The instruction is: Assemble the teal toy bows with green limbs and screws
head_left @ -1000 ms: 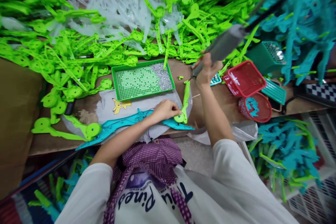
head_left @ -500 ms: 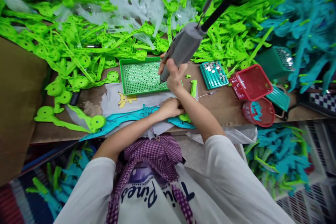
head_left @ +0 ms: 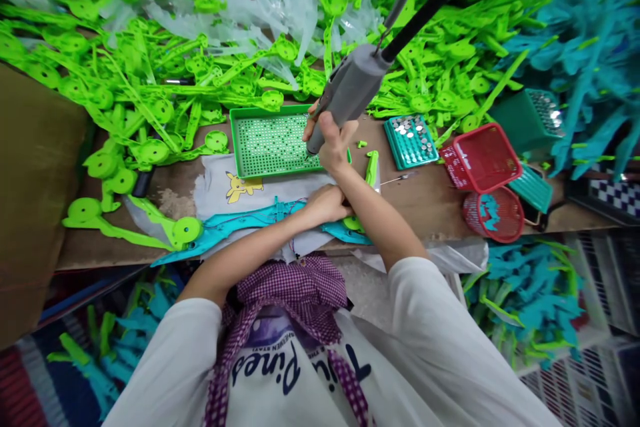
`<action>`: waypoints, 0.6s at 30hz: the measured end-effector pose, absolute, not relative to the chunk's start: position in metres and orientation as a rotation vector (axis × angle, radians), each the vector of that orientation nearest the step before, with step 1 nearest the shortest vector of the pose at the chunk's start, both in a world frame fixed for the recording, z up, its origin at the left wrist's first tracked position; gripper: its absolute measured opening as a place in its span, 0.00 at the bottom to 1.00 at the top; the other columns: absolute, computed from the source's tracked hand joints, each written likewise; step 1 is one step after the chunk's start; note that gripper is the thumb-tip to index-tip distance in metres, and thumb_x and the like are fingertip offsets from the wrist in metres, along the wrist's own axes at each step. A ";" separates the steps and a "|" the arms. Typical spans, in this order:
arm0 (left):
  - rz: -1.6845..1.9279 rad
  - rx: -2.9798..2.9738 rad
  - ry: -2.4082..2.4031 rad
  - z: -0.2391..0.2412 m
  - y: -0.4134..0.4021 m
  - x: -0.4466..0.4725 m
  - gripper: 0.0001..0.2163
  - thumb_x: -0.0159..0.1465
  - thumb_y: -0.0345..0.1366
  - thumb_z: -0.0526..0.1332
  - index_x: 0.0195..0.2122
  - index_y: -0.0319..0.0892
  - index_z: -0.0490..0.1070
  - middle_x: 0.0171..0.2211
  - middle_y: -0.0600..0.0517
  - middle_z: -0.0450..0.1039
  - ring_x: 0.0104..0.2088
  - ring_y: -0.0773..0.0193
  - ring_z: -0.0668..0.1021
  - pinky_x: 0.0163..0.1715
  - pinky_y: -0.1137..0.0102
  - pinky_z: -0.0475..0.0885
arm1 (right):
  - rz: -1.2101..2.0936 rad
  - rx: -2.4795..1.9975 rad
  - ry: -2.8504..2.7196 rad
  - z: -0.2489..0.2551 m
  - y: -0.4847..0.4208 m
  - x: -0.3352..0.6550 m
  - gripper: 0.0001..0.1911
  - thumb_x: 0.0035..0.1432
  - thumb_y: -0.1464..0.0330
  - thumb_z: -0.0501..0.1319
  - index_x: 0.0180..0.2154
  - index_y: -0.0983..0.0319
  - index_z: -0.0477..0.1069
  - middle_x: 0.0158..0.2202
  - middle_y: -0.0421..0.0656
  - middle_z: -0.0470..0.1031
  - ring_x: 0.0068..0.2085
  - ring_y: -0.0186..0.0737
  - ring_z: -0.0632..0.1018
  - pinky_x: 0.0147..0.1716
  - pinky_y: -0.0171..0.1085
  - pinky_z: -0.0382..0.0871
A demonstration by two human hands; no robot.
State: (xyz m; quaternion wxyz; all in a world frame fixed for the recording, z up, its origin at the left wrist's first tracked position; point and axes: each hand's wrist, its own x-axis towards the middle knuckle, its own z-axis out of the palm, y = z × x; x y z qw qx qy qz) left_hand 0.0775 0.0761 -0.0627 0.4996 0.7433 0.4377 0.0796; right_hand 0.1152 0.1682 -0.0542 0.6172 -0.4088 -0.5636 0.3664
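Observation:
My right hand [head_left: 334,141] is wrapped round a grey electric screwdriver [head_left: 350,92] that hangs from a black cable. Its tip rests at the right end of a green screw tray [head_left: 265,140]. My left hand [head_left: 325,203] is closed and presses down on a green plastic part [head_left: 369,173] where it lies over a long teal plastic part [head_left: 240,227]. Both parts lie on a white cloth at the table's near edge.
Heaps of green plastic parts [head_left: 150,93] and clear bags cover the back of the table. A teal tray of screws [head_left: 410,140], red baskets [head_left: 483,160] and a green basket [head_left: 525,117] stand at the right. Teal parts [head_left: 530,293] fill a crate below.
My right hand swung the screwdriver from the right over to the green screw tray, and its tip now rests there. My left hand stayed on the parts.

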 end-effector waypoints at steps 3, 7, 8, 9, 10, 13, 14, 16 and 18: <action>0.163 1.792 1.065 -0.062 0.076 0.077 0.11 0.60 0.38 0.68 0.41 0.38 0.80 0.42 0.40 0.83 0.43 0.48 0.82 0.38 0.62 0.74 | 0.839 -0.918 -1.290 -0.049 0.169 0.115 0.28 0.58 0.37 0.55 0.37 0.53 0.72 0.21 0.34 0.64 0.20 0.35 0.71 0.24 0.40 0.71; 0.166 1.804 0.994 -0.060 0.077 0.074 0.08 0.63 0.38 0.66 0.37 0.40 0.82 0.38 0.45 0.84 0.39 0.53 0.82 0.35 0.66 0.71 | 0.775 -0.944 -1.221 -0.026 0.167 0.124 0.31 0.57 0.34 0.52 0.37 0.53 0.71 0.20 0.34 0.63 0.21 0.35 0.71 0.24 0.39 0.70; 0.174 1.806 0.983 -0.060 0.077 0.074 0.08 0.63 0.38 0.66 0.36 0.40 0.82 0.37 0.46 0.84 0.38 0.55 0.82 0.35 0.66 0.70 | 0.751 -0.958 -1.188 -0.018 0.163 0.130 0.33 0.56 0.32 0.50 0.37 0.53 0.71 0.20 0.34 0.62 0.21 0.36 0.72 0.23 0.39 0.70; 0.183 1.808 0.975 -0.060 0.077 0.073 0.08 0.64 0.39 0.66 0.36 0.41 0.82 0.36 0.47 0.84 0.37 0.57 0.82 0.34 0.67 0.69 | 0.727 -0.972 -1.152 -0.009 0.157 0.139 0.35 0.54 0.30 0.49 0.37 0.53 0.70 0.19 0.35 0.60 0.21 0.37 0.72 0.22 0.39 0.70; 0.191 1.808 0.972 -0.060 0.078 0.073 0.08 0.64 0.39 0.66 0.36 0.42 0.82 0.36 0.48 0.84 0.36 0.59 0.81 0.34 0.68 0.68 | 0.703 -0.986 -1.121 -0.001 0.149 0.149 0.36 0.52 0.29 0.48 0.37 0.52 0.70 0.19 0.34 0.58 0.21 0.38 0.72 0.21 0.39 0.70; 0.189 1.800 0.982 -0.063 0.079 0.074 0.07 0.63 0.40 0.67 0.35 0.44 0.83 0.35 0.50 0.84 0.34 0.62 0.80 0.33 0.68 0.66 | 0.632 -0.997 -1.061 0.017 0.114 0.186 0.34 0.48 0.29 0.52 0.34 0.51 0.68 0.17 0.33 0.56 0.16 0.37 0.67 0.15 0.38 0.64; 0.191 1.797 0.985 -0.064 0.079 0.074 0.07 0.63 0.40 0.67 0.34 0.45 0.83 0.35 0.50 0.84 0.34 0.62 0.80 0.33 0.68 0.66 | 0.603 -0.989 -1.046 0.019 0.102 0.197 0.32 0.47 0.31 0.55 0.33 0.51 0.67 0.16 0.32 0.56 0.14 0.36 0.64 0.13 0.37 0.61; 0.205 1.792 0.981 -0.067 0.079 0.075 0.07 0.63 0.40 0.67 0.33 0.44 0.83 0.34 0.50 0.84 0.33 0.62 0.80 0.33 0.68 0.65 | 0.549 -0.981 -1.015 0.017 0.084 0.217 0.30 0.45 0.34 0.60 0.31 0.53 0.67 0.15 0.31 0.57 0.12 0.34 0.61 0.11 0.35 0.57; 0.226 1.790 0.973 -0.069 0.079 0.076 0.07 0.62 0.40 0.68 0.33 0.44 0.83 0.34 0.50 0.84 0.33 0.63 0.80 0.33 0.68 0.65 | 0.515 -0.987 -0.994 0.007 0.075 0.230 0.28 0.45 0.37 0.63 0.30 0.54 0.67 0.15 0.31 0.58 0.12 0.34 0.62 0.10 0.34 0.57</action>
